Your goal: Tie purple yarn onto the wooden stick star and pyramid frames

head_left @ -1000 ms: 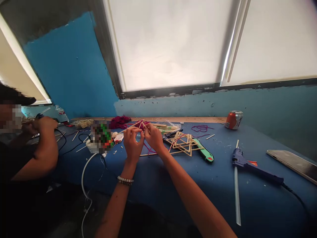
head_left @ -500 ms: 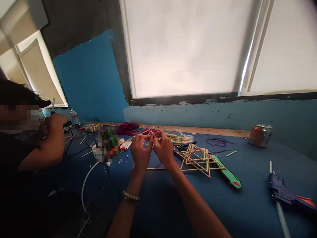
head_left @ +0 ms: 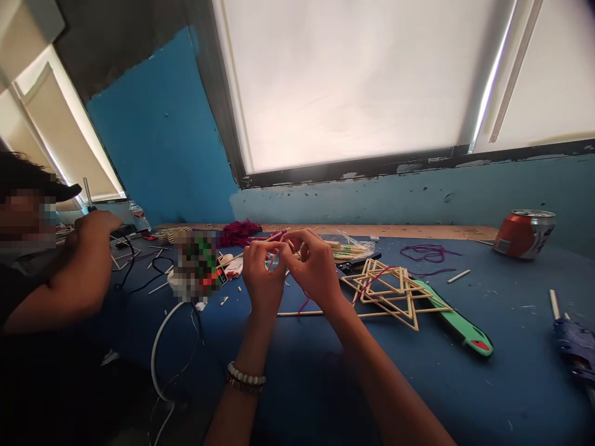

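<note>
My left hand (head_left: 263, 272), with beaded bracelets on its wrist, is closed in a pinch around thin wooden sticks (head_left: 272, 262). Its fingertips meet those of my right hand (head_left: 314, 266), which is curled and pinched at the same spot, seemingly on purple yarn (head_left: 304, 301) that hangs below it. The fingers hide most of the join. Just right of my hands, a frame of wooden sticks (head_left: 390, 297) glued into triangles lies on the blue table (head_left: 297, 384), with yarn across it.
A green-handled tool (head_left: 458, 321) lies under the frame's right side. Further right are a soda can (head_left: 524, 234) and a glue gun (head_left: 576, 348). Behind my hands lie bagged sticks (head_left: 349, 251) and maroon yarn (head_left: 239, 234). A co-worker's arm (head_left: 69, 279) and a white cable (head_left: 155, 359) are left.
My view has turned, so the can, glue gun and frame sit further right. My right hand's fingers have risen and curled over my left fingertips.
</note>
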`<state>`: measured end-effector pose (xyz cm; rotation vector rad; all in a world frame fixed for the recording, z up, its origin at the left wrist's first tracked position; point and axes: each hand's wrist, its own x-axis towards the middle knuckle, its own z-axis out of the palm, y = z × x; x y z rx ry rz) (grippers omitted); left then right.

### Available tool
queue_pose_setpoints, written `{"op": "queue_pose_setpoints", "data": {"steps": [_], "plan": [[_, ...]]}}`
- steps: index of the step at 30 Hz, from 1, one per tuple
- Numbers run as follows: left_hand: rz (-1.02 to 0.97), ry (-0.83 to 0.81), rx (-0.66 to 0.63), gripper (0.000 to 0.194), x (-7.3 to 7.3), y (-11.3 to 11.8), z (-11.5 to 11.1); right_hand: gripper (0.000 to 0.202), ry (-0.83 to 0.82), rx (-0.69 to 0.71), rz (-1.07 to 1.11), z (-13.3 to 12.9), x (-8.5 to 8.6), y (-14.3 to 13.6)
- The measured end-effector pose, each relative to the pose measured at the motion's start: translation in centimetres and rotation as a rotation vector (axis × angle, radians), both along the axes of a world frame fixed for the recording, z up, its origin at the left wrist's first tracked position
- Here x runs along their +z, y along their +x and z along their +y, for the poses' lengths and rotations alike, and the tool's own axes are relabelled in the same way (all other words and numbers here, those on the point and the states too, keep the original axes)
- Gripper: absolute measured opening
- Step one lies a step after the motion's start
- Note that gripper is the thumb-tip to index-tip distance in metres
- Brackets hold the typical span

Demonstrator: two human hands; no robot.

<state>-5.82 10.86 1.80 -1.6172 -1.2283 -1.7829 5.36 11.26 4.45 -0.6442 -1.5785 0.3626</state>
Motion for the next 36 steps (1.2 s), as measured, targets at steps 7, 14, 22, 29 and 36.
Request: {"op": "queue_pose_setpoints", "data": {"steps": [7, 14, 22, 29, 36], "plan": [[0.013, 0.019, -0.018, 0.015, -0.2, -0.5, 0.1, 0.014, 0.029, 0.124, 0.013, 0.8, -0.1, 0.0], [0.051, 0.01, 0.003, 0.015, -0.4, -0.7, -0.2, 0.016, 0.084, 0.066, -0.132, 1.7, 0.8, 0.6], [0.034, -0.024, 0.046, 0.021, -0.2, -0.7, 0.3, 0.015, 0.175, -0.098, -0.384, 2.7, 3.2, 0.9], [0.128, -0.044, 0.207, 0.017, 0.7, -0.6, 0.0, 0.015, 0.13, 0.005, -0.544, 4.8, 4.3, 1.6], [0.183, -0.026, 0.295, 0.018, 1.0, -0.3, 0.1, 0.017, 0.094, 0.078, -0.682, 5.3, 6.1, 2.4]]}}
